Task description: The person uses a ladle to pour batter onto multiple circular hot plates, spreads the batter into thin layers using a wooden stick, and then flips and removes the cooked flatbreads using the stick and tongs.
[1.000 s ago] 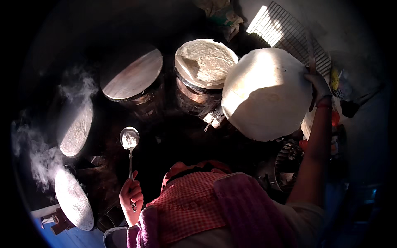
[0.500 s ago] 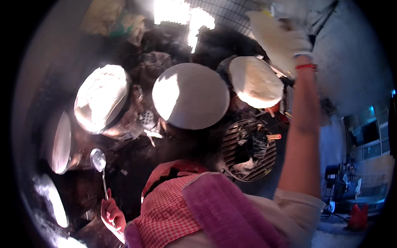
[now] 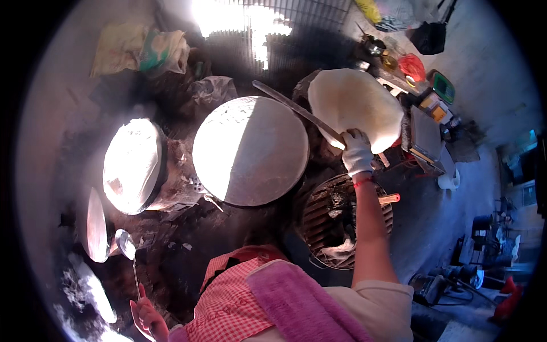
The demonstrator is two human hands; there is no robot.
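My left hand (image 3: 149,318) is closed round the thin handle of a metal ladle (image 3: 125,244), its bowl held up beside the covers at the left. In my right hand (image 3: 357,153), in a white glove, is a long flat stick (image 3: 299,109) that slants away to the far left. The glove is at the near edge of a large, thin, pale flatbread (image 3: 356,105), spread over the right-hand round stack. Left of it lies a broad round griddle (image 3: 268,154), half sunlit, with a smooth pale surface. Another round pan (image 3: 132,165), sunlit and whitish on top, stands farther left.
A round grate (image 3: 322,222) with dark charred pieces and an orange-handled tool (image 3: 390,199) lies under my right forearm. Pots, a red bag (image 3: 411,67) and boxes crowd the far right. Sacks (image 3: 139,51) lie at the far left; a paper roll (image 3: 449,180) is at the right.
My right hand has come down and nearer from the far right, where it held up a flatbread. A flatbread now covers the right-hand stack, and the stick shows. My left hand keeps the ladle.
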